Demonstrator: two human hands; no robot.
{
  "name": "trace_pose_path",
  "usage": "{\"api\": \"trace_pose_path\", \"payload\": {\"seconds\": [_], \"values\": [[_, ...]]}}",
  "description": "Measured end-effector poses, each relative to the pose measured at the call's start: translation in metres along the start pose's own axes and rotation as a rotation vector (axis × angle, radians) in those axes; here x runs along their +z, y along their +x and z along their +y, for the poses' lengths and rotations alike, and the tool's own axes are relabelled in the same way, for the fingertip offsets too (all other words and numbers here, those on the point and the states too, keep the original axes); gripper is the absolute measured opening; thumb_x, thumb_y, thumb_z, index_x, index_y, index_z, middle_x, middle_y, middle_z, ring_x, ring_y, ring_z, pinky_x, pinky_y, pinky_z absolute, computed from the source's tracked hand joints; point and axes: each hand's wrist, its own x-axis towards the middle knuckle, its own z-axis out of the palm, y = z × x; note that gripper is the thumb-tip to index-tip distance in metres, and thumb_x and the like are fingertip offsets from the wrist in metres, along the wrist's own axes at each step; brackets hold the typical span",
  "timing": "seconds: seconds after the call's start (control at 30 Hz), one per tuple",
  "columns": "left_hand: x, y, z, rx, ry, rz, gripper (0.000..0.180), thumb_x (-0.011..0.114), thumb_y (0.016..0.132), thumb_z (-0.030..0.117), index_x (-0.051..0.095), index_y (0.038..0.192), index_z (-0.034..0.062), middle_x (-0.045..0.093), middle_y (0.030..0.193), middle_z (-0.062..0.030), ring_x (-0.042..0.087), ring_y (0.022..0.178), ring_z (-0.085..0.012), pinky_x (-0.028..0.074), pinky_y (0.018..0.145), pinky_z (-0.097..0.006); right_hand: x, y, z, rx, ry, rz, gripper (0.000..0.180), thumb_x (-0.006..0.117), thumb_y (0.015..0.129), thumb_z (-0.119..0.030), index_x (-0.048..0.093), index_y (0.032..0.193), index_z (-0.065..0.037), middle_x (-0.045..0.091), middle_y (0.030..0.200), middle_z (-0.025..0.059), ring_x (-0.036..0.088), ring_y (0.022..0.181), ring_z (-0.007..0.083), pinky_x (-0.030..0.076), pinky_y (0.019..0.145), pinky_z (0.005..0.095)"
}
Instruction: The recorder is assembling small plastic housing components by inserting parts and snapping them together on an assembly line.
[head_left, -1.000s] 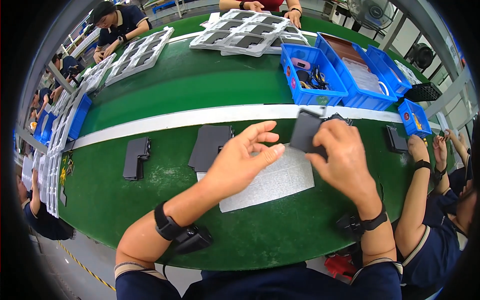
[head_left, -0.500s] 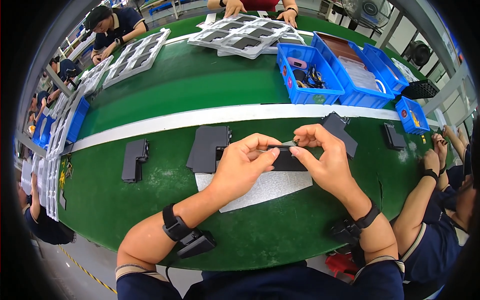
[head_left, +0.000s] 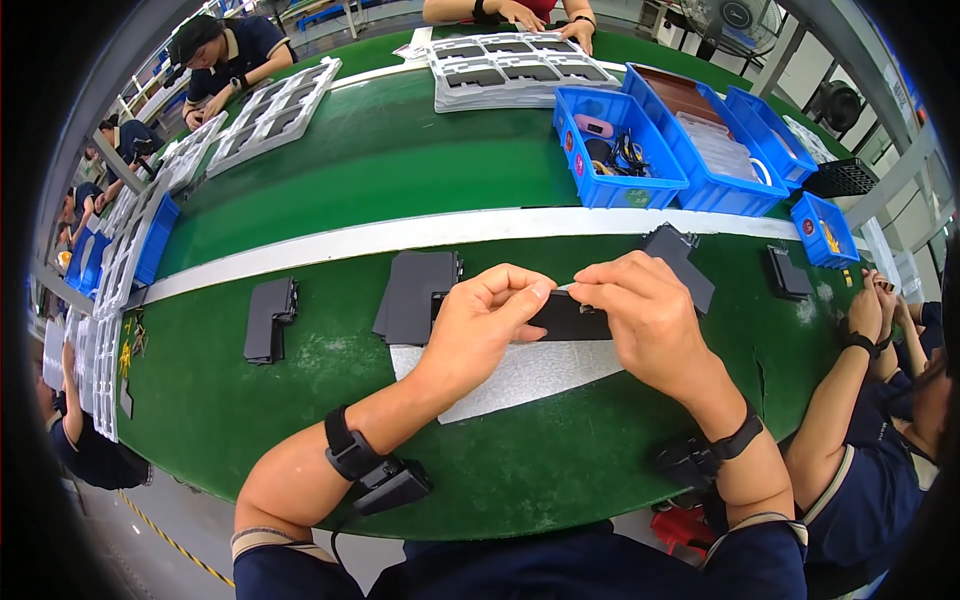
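Note:
My left hand (head_left: 482,315) and my right hand (head_left: 642,305) meet over the near part of the bench, both with fingers closed in a pinch. A tiny pale sliver shows between their fingertips; what each one grips is too small to make out. Just below them is a flat black pack (head_left: 575,327), partly covered by my fingers, with a small metallic bit at its upper edge near my right fingertips. Under it lies a silvery-white foam sheet (head_left: 530,380). A stack of black L-shaped packs (head_left: 420,285) sits beside my left hand, and more black packs (head_left: 683,265) lie beyond my right hand.
Another pack stack (head_left: 267,320) lies left, and one (head_left: 790,273) right. Blue bins (head_left: 630,190) stand at the back right, near a small blue bin (head_left: 825,230). White trays (head_left: 520,75) lie across the bench before a person. A co-worker's arms (head_left: 840,380) work at my right.
My right hand has turned over, its fingers now pointing down and inward in a pinch. The thin black edge between my thumbs no longer shows. Across the bench, the white trays have been squared into a stack.

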Motion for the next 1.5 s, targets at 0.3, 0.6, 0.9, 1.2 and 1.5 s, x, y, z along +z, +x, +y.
{"api": "trace_pose_path", "payload": {"seconds": [0.3, 0.6, 0.9, 1.2, 1.5], "values": [[0.004, -0.005, -0.002, 0.054, 0.052, 0.018, 0.020, 0.061, 0.094, 0.021, 0.063, 0.104, 0.0028, 0.066, 0.095, -0.0028, 0.061, 0.088, -0.0062, 0.054, 0.077, -0.025, -0.008, 0.002, -0.007, 0.405, 0.359, -0.045, 0.005, 0.069, 0.079, -0.005, 0.068, 0.081, -0.001, 0.064, 0.071, 0.0094, 0.059, 0.066, 0.0252, 0.046, 0.062, 0.0363], [0.005, -0.005, -0.006, 0.133, 0.120, 0.010, 0.023, 0.063, 0.093, 0.018, 0.063, 0.108, 0.0010, 0.067, 0.097, -0.0036, 0.061, 0.086, -0.0064, 0.053, 0.074, -0.023, -0.001, 0.000, -0.006, 0.237, 0.233, 0.003, 0.008, 0.070, 0.075, -0.002, 0.062, 0.073, -0.004, 0.059, 0.066, 0.0061, 0.056, 0.064, 0.0237, 0.042, 0.060, 0.0353], [0.001, -0.003, -0.002, 0.139, 0.324, -0.012, 0.016, 0.066, 0.091, 0.016, 0.068, 0.099, 0.0018, 0.067, 0.086, -0.0016, 0.059, 0.077, -0.0051, 0.051, 0.069, -0.022, 0.001, 0.000, -0.009, 0.156, 0.209, 0.047, 0.010, 0.070, 0.073, 0.000, 0.060, 0.073, -0.003, 0.058, 0.068, 0.0071, 0.056, 0.065, 0.0245, 0.043, 0.060, 0.0341], [0.001, -0.001, -0.007, 0.170, 0.214, -0.024, 0.020, 0.067, 0.090, 0.015, 0.067, 0.106, 0.0031, 0.067, 0.090, -0.0014, 0.060, 0.080, -0.0058, 0.054, 0.070, -0.024, 0.002, -0.007, 0.005, 0.481, 0.671, -0.113, 0.014, 0.071, 0.079, -0.004, 0.073, 0.093, -0.002, 0.069, 0.080, 0.0070, 0.058, 0.067, 0.0147, 0.045, 0.061, 0.0281], [0.002, -0.002, -0.001, 0.086, 0.247, 0.040, 0.018, 0.069, 0.089, 0.017, 0.067, 0.101, 0.0026, 0.067, 0.089, -0.0013, 0.059, 0.078, -0.0039, 0.054, 0.062, -0.020, 0.018, -0.009, -0.007, 0.397, 0.325, 0.055, 0.012, 0.073, 0.077, -0.007, 0.073, 0.088, -0.003, 0.068, 0.075, 0.0093, 0.064, 0.072, 0.0201, 0.047, 0.064, 0.0307]]}}
